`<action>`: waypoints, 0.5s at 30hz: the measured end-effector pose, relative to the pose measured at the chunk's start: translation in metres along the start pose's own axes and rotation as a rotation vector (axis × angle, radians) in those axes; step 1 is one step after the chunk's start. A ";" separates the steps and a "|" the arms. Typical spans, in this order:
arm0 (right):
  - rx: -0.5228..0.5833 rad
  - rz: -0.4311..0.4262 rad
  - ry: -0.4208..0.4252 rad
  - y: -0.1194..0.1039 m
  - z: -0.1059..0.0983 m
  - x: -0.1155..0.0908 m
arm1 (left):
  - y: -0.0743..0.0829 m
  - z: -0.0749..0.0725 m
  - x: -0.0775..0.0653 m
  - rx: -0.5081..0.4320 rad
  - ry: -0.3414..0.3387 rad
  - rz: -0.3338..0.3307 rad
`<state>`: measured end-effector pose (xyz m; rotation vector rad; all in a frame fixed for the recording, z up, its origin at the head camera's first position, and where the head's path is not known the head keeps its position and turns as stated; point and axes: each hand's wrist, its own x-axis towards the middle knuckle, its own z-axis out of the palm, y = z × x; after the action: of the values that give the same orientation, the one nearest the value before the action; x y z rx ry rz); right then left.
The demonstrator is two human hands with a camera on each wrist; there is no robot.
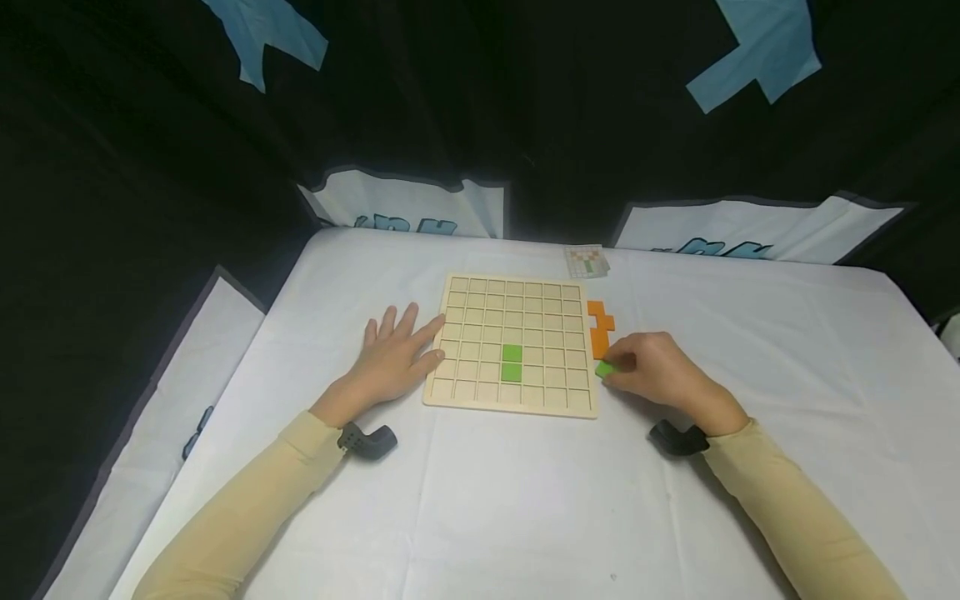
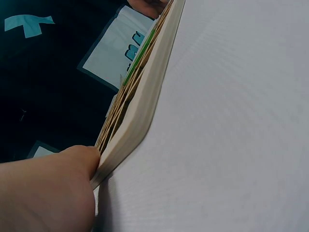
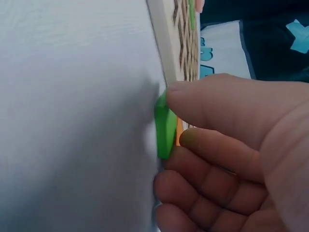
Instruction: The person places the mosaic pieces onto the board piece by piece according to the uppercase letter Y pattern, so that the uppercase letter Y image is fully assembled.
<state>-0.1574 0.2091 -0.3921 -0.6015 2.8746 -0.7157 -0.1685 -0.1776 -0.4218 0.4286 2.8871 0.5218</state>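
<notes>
A pale wooden grid board [image 1: 472, 396] lies on the white cloth, with two green squares [image 1: 512, 362] one above the other in its cells. Against the board's left edge rests my left hand [image 1: 390, 362], fingers spread and straight, the thumb touching the rim. Just off the right edge, my right hand [image 1: 656, 371] pinches a green tile [image 3: 165, 128] between thumb and fingers, close to the cloth. Behind that hand, orange pieces [image 1: 599, 337] lie along the board's right side; the hand partly covers this area.
Small printed grid cards [image 1: 587, 262] lie beyond the board's far right corner. A white cloth [image 1: 525, 508] covers the table, and dark curtains [image 1: 480, 100] with blue and white patches hang behind it. Each wrist wears a black camera mount.
</notes>
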 end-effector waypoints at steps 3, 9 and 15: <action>-0.009 -0.024 0.005 0.000 0.002 0.001 | 0.000 -0.001 0.000 0.001 -0.002 0.001; -0.040 -0.048 -0.013 -0.002 0.001 0.001 | -0.001 0.001 0.000 0.002 0.009 0.010; -0.041 -0.031 -0.039 -0.001 0.000 0.001 | -0.001 0.001 0.000 0.007 0.012 0.015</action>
<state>-0.1583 0.2075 -0.3912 -0.6583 2.8565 -0.6440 -0.1684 -0.1783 -0.4231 0.4493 2.9005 0.5187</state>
